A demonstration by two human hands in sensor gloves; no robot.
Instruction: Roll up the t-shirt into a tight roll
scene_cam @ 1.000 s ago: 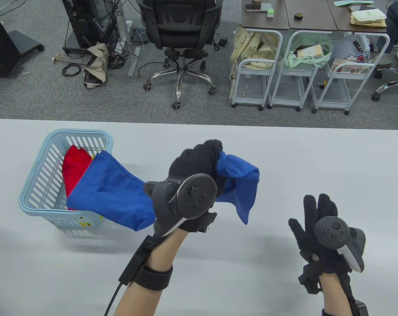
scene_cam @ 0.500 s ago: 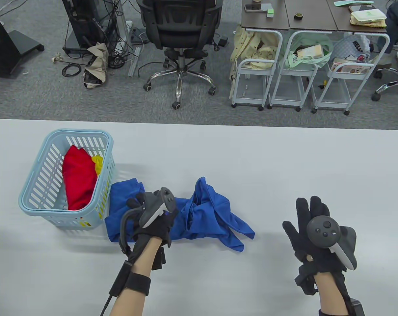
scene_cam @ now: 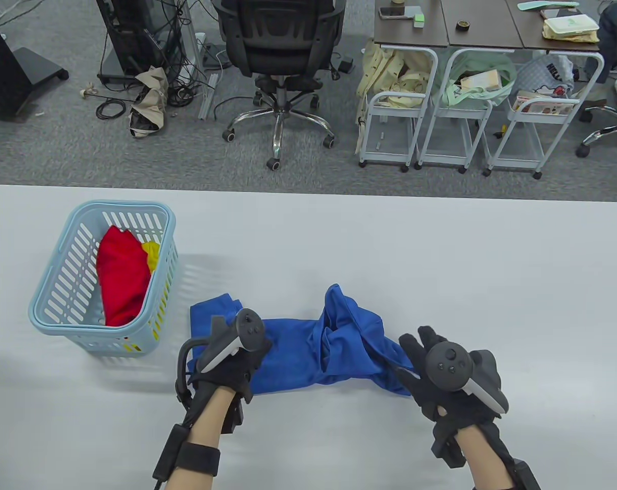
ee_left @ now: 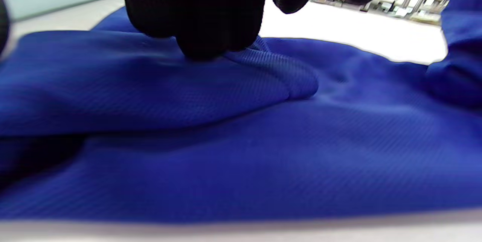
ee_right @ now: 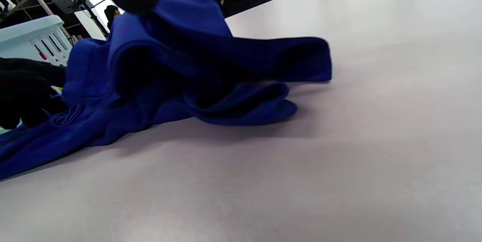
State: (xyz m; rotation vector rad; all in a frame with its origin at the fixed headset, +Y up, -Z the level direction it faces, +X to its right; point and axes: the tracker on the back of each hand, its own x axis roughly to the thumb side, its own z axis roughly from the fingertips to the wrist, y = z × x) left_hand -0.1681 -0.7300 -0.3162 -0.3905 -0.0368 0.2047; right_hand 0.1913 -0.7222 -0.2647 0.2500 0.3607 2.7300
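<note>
Both hands work the shirt (scene_cam: 308, 352), soft, light, crumpled on the bench (scene_cam: 441, 245): my left hand (scene_cam: 226, 357) pinches a fold, my right hand (scene_cam: 441, 377) lies flat-fingered on its bunched end.

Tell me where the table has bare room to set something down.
Bare patches: the white table right of and beyond the crumpled blue t-shirt, and the near edge between the wrists. Crowded: the left, where the light blue slotted plastic basket sits.

Office or lab workspace: grey carpet (scene_cam: 58, 138), black swivel chair (scene_cam: 280, 46), tangled cables (scene_cam: 180, 76) by equipment stand, white wire trolleys (scene_cam: 425, 112) under brown desks (scene_cam: 471, 30).
</note>
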